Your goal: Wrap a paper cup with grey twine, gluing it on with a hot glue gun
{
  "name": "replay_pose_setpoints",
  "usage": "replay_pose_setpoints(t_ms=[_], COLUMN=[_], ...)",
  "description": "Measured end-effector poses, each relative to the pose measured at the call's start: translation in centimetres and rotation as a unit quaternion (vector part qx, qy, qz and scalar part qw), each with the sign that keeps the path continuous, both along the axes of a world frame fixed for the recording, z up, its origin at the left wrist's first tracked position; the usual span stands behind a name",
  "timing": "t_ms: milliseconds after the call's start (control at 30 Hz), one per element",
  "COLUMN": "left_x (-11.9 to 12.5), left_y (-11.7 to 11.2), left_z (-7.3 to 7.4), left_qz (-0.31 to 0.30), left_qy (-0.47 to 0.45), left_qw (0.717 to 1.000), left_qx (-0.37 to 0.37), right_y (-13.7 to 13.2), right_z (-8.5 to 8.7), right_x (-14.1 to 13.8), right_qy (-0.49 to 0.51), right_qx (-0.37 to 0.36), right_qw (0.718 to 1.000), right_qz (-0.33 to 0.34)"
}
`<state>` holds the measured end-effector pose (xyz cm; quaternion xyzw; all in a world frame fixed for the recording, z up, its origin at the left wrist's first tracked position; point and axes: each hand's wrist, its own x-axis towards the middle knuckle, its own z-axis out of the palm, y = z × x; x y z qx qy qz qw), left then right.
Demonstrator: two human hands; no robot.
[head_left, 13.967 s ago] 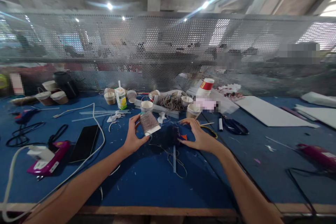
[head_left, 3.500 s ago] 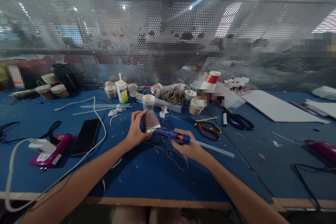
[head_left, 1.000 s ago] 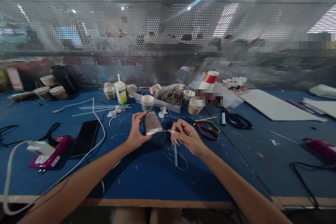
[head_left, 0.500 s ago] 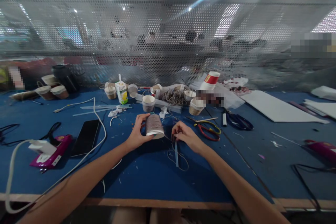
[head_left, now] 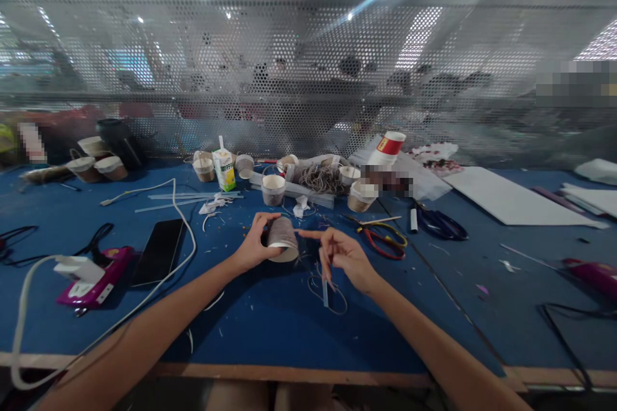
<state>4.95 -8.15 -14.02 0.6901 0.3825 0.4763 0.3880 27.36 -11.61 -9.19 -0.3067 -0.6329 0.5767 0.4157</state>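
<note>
My left hand (head_left: pixel 255 243) grips a paper cup (head_left: pixel 282 239) wrapped in grey-brown cord, tilted with its white rim towards me. My right hand (head_left: pixel 344 255) is just right of the cup. Its index finger stretches out to the cup's side, at or very near the cord; the other fingers hang down, spread. Below these fingers a translucent strip (head_left: pixel 326 295) shows, partly covered by them, with a thin loop of cord (head_left: pixel 345 308) around it. I cannot tell whether the fingertips touch the strip.
Red-and-yellow-handled pliers (head_left: pixel 385 241) and dark-handled scissors (head_left: pixel 441 221) lie to the right. Behind the hands are a cord-wrapped cup (head_left: pixel 273 190), tangled cord (head_left: pixel 321 178) and a drink carton (head_left: pixel 224 169). A phone (head_left: pixel 159 252), white cable (head_left: pixel 186 225) and purple power strip (head_left: pixel 91 282) lie left.
My right hand has gone from pinched fingers to an outstretched index finger reaching left to the cup. Its other fingers have dropped over the strip's upper end. The cup has shifted slightly down.
</note>
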Motion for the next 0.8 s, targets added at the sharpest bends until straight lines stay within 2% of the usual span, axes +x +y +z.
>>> replay_pose_setpoints(t_ms=[67,200,400,600,800], left_x=[0.0,0.0,0.1,-0.2,-0.3], left_y=[0.0,0.0,-0.1,-0.4,-0.4], left_z=[0.0,0.2,0.1,0.2,0.6], left_qz=[-0.001,0.009,0.018,0.024,0.037], left_qy=[0.012,0.022,0.005,0.003,-0.015], left_qw=[1.0,0.999,0.997,0.997,0.995], left_qx=[0.02,0.044,0.069,0.079,0.09], right_y=[-0.5,-0.7,-0.6,-0.1,0.0], right_z=[-0.3,-0.6,-0.4,-0.4,0.4], right_x=[-0.6,-1.0,-0.9,-0.5,-0.1], right_qy=[-0.019,-0.05,-0.037,-0.003,-0.007], right_qx=[-0.035,-0.052,-0.063,-0.066,-0.052], right_qw=[0.998,0.996,0.997,0.996,0.994], right_qz=[0.042,0.047,0.012,-0.053,-0.099])
